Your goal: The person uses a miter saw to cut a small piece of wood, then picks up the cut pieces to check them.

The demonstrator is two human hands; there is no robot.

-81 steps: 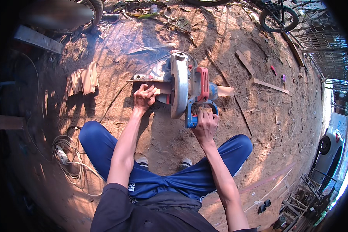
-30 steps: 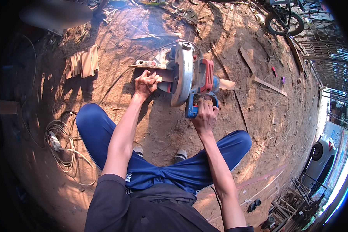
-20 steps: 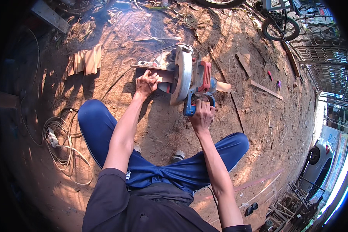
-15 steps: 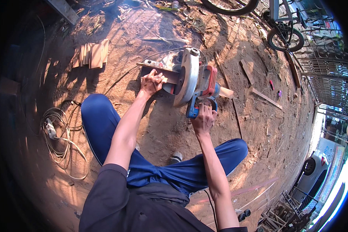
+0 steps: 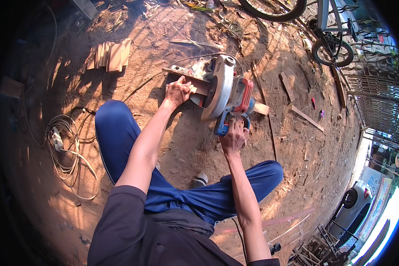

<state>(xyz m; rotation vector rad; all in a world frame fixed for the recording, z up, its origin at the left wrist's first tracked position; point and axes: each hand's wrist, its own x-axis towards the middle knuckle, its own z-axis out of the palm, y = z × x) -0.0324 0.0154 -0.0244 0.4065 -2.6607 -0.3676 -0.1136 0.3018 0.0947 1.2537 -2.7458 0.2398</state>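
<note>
A miter saw [image 5: 225, 84] with a silver blade guard, a red motor housing and a blue handle [image 5: 221, 127] stands on the ground in front of me. My right hand [image 5: 235, 138] is wrapped around that handle. Left of the blade, my left hand [image 5: 178, 94] holds a flat wooden strip [image 5: 201, 87] against the saw's fence, fingers bent over it. A pale wood end [image 5: 261, 108] sticks out on the saw's right side; whether it belongs to the same strip is hidden. The guard covers much of the blade, and the cut itself cannot be made out.
Several cut wooden pieces [image 5: 115, 55] are stacked at the far left. A coiled cable with a white socket block [image 5: 56, 138] lies by my left knee. Loose strips [image 5: 307, 118] and a red-handled tool [image 5: 314, 103] lie to the right. A bicycle [image 5: 332, 51] stands far right.
The whole view has shifted slightly. Both hands keep their grips, on the saw handle and the wooden strip, with little visible movement.
</note>
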